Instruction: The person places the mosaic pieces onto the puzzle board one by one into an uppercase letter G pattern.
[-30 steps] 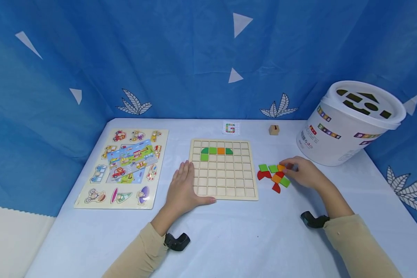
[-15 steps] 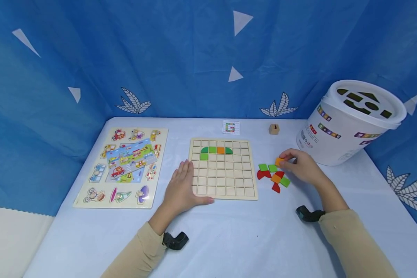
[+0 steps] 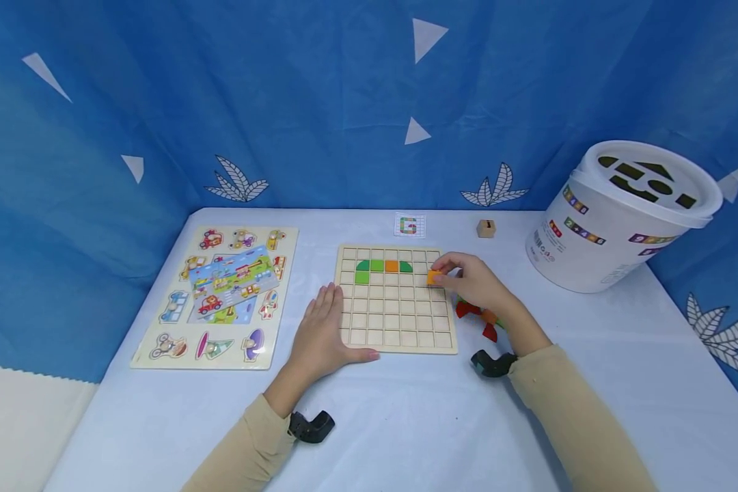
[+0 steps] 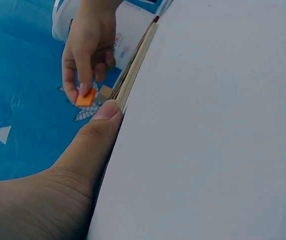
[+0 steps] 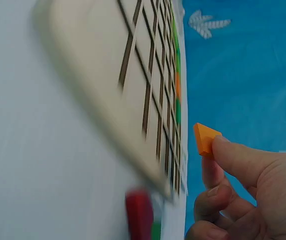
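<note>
An orange square tile (image 3: 433,277) is pinched between the thumb and fingertips of my right hand (image 3: 476,281), above the right part of the wooden grid board (image 3: 400,321). The right wrist view shows the same orange tile (image 5: 206,139) held clear of the board. My left hand (image 3: 321,335) lies with straight fingers along the board's left edge, its thumb (image 4: 95,132) against the front edge. Green and orange tiles sit in the board's upper cells, among them a light green square (image 3: 361,277). Red, orange and green pieces (image 3: 489,331) lie right of the board, partly hidden by my right arm.
A small pattern card (image 3: 410,225) and a wooden cube (image 3: 486,229) lie behind the board. At the right stands a white bucket (image 3: 596,239) with shaped holes in its lid. A knobbed puzzle board (image 3: 270,348) with picture cards on it lies left.
My right hand has lifted the orange tile from the loose pieces and carried it left over the board. My left hand has stayed in place.
</note>
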Action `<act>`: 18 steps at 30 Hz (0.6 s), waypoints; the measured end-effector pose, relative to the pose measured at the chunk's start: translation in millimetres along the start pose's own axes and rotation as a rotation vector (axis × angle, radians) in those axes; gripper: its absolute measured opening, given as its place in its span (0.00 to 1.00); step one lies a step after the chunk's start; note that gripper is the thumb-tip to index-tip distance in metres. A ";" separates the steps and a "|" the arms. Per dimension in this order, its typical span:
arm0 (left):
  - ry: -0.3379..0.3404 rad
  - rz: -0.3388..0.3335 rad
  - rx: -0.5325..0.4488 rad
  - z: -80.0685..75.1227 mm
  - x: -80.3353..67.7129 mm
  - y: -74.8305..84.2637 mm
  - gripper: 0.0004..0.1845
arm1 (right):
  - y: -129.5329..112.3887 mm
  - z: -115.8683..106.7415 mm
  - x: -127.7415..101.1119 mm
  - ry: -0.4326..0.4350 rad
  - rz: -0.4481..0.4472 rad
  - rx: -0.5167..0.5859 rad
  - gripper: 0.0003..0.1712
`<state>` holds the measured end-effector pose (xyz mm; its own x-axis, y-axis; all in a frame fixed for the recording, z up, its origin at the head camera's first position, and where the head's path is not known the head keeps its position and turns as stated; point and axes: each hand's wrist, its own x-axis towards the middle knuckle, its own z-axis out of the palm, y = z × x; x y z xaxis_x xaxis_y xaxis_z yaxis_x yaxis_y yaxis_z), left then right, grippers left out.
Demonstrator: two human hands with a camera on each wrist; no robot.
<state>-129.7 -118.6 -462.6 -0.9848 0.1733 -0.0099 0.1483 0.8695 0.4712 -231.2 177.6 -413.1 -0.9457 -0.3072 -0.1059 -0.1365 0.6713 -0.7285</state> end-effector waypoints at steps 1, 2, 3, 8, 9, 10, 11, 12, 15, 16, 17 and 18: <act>-0.001 0.000 0.002 -0.1 0.0 0.2 0.79 | -5.8 5.3 3.0 -0.006 -0.008 0.012 0.11; -0.002 -0.001 0.004 -0.1 0.0 0.4 0.79 | -10.6 11.0 6.4 -0.011 -0.024 0.023 0.10; -0.003 -0.003 0.005 0.0 0.2 0.7 0.79 | -15.6 16.5 9.1 -0.019 -0.041 0.035 0.09; -0.003 -0.005 0.017 1.2 0.5 0.3 0.79 | -34.4 46.9 22.1 -0.070 -0.109 0.051 0.06; -0.003 -0.005 0.019 1.3 0.5 0.2 0.79 | -38.0 52.5 23.7 -0.081 -0.118 0.049 0.06; -0.004 -0.006 0.020 1.3 0.4 0.1 0.79 | -40.9 57.9 25.3 -0.086 -0.126 0.043 0.06; -0.004 -0.006 0.021 1.3 0.3 0.2 0.79 | -43.9 62.9 26.5 -0.090 -0.134 0.034 0.06; -0.005 -0.006 0.021 1.1 0.3 0.3 0.79 | -46.8 67.5 27.3 -0.089 -0.140 0.029 0.06; -0.005 -0.002 0.025 0.5 0.1 0.4 0.78 | -54.0 79.1 29.5 -0.079 -0.152 0.023 0.06; -0.004 -0.001 0.028 0.3 0.0 0.4 0.78 | -56.1 82.4 29.9 -0.074 -0.149 0.015 0.06; -0.004 0.000 0.030 -0.1 0.0 0.5 0.78 | -58.0 85.3 30.3 -0.071 -0.146 0.004 0.06; -0.005 0.001 0.031 -0.4 -0.1 0.6 0.78 | -59.9 87.8 30.6 -0.068 -0.143 -0.007 0.05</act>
<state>-129.6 -118.3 -462.0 -0.9843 0.1760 -0.0140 0.1516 0.8834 0.4434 -226.0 68.8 -432.1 -0.8941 -0.4454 -0.0473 -0.2710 0.6221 -0.7345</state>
